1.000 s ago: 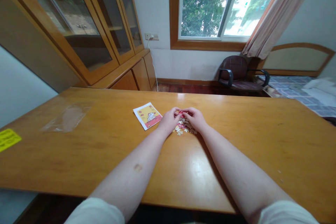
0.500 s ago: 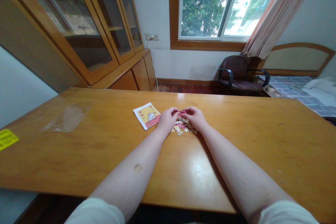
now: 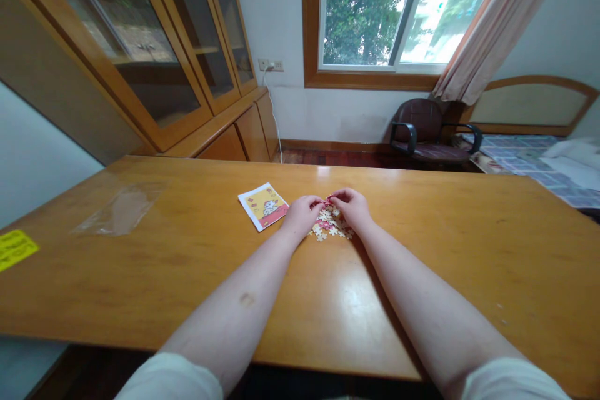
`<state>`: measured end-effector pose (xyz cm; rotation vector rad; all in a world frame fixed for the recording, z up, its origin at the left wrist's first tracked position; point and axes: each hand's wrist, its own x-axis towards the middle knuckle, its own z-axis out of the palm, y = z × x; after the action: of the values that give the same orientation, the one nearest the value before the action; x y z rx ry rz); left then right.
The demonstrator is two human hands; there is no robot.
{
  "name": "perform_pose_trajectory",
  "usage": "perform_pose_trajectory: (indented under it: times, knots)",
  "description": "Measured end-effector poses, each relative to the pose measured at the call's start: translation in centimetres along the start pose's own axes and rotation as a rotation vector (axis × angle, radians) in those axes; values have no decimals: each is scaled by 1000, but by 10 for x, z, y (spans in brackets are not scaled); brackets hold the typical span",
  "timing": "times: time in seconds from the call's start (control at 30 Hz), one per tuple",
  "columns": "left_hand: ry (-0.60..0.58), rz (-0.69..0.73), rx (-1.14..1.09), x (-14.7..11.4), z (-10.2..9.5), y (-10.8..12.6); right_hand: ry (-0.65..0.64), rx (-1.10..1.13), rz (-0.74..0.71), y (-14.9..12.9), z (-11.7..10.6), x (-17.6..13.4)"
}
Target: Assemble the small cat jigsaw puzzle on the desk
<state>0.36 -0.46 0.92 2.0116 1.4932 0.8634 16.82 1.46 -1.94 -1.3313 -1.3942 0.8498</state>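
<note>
A loose pile of small jigsaw pieces [image 3: 329,225], cream, pink and yellow, lies on the wooden table [image 3: 300,300] between my two hands. My left hand [image 3: 304,214] is closed in a pinch at the pile's left side, with a reddish-pink jigsaw piece at its fingertips. Opposite it, my right hand [image 3: 350,205] pinches another reddish-pink piece at the pile's far side. The fingertips of both hands are close together, and the pieces' outlines are too small to make out. Left of my left hand lies a square picture card [image 3: 263,207] with a white cartoon animal on yellow and pink.
A clear plastic bag [image 3: 120,209] lies flat on the table's left part, with a yellow label [image 3: 17,250] at the left edge. Beyond the table stand a glass-door cabinet [image 3: 206,119], a dark red armchair [image 3: 424,128] and a bed [image 3: 529,156].
My left hand has shifted slightly right and down, and my right hand slightly up. The fingertips have changed position over the pile. The card stays where it was.
</note>
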Motion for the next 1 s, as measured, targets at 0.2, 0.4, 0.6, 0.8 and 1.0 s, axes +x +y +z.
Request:
perform_pose_trajectory:
  times: [0.2,0.4,0.6,0.8,1.0]
  knots:
    - [-31,-27,184,2,-2,-4,-85,-341,-126,0,-3,0]
    - [93,-91,122,3,-2,-6,-376,-572,-450,-7,-6,-7]
    - [153,-98,54,2,-5,-4,-492,-668,-509,-8,-6,-10]
    - [143,-93,68,3,-3,-6,-475,-619,-504,-7,-6,-7]
    - [-23,-33,182,2,1,-6,-359,-571,-391,-1,-5,-3]
